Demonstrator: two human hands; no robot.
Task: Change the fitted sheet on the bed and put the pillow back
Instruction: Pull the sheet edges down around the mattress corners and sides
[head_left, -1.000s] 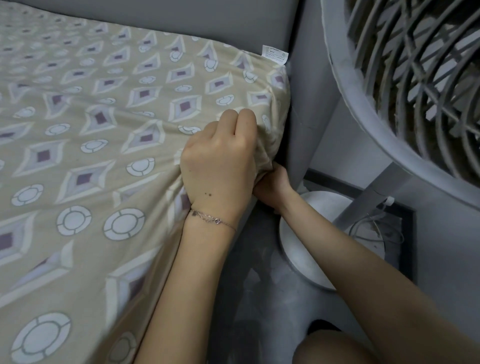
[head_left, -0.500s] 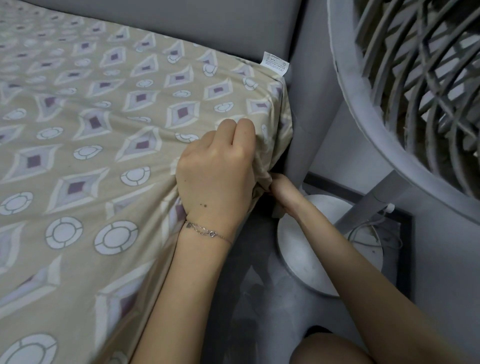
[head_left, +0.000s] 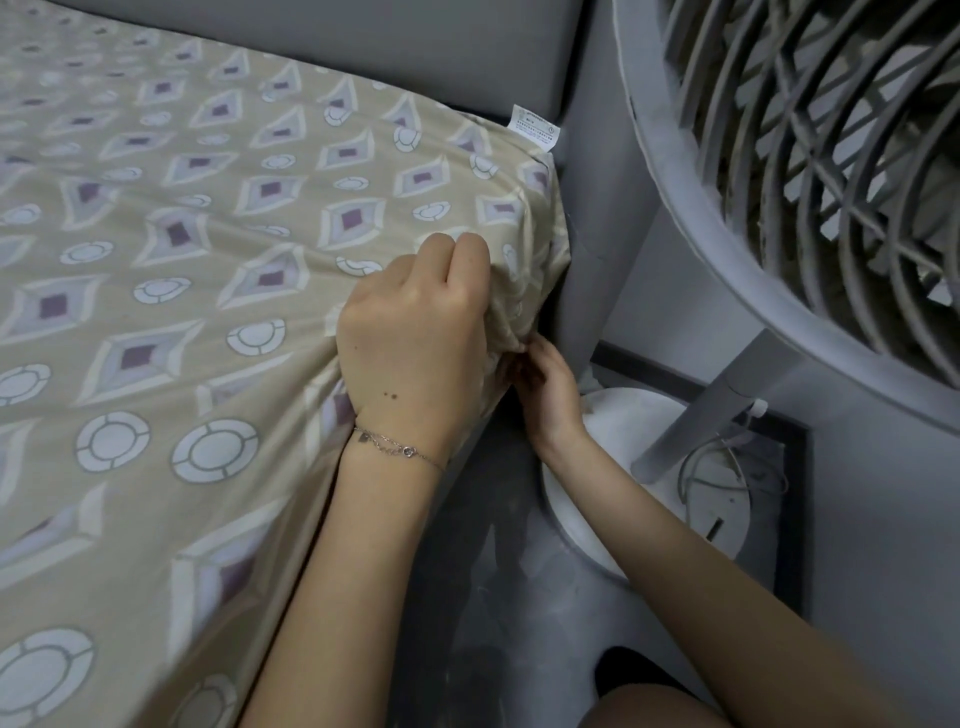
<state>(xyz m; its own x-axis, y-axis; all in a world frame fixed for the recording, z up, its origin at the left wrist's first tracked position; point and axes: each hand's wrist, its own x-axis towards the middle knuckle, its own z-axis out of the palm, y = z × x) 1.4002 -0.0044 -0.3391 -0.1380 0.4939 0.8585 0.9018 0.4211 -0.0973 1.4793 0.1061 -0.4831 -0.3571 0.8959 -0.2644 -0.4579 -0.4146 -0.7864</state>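
Note:
A beige fitted sheet (head_left: 208, 249) with purple diamonds and white rings covers the mattress and fills the left of the view. A white care label (head_left: 535, 127) sticks up at the far corner. My left hand (head_left: 421, 338), with a thin bracelet on the wrist, grips a bunch of the sheet at the mattress's side edge near that corner. My right hand (head_left: 545, 384) is lower, beside the mattress, and pinches the sheet's gathered hem below the left hand. Its fingertips are partly hidden by the cloth. No pillow is in view.
A grey headboard (head_left: 415, 47) runs behind the mattress. A big grey standing fan (head_left: 779, 208) crowds the right, its pole (head_left: 717, 410) and round white base (head_left: 639, 457) on the floor right next to my right arm. My knee (head_left: 654, 706) shows at the bottom.
My right hand has slid a little out from under the left one while keeping hold of the hem. The left hand keeps its grip on the sheet in the same place.

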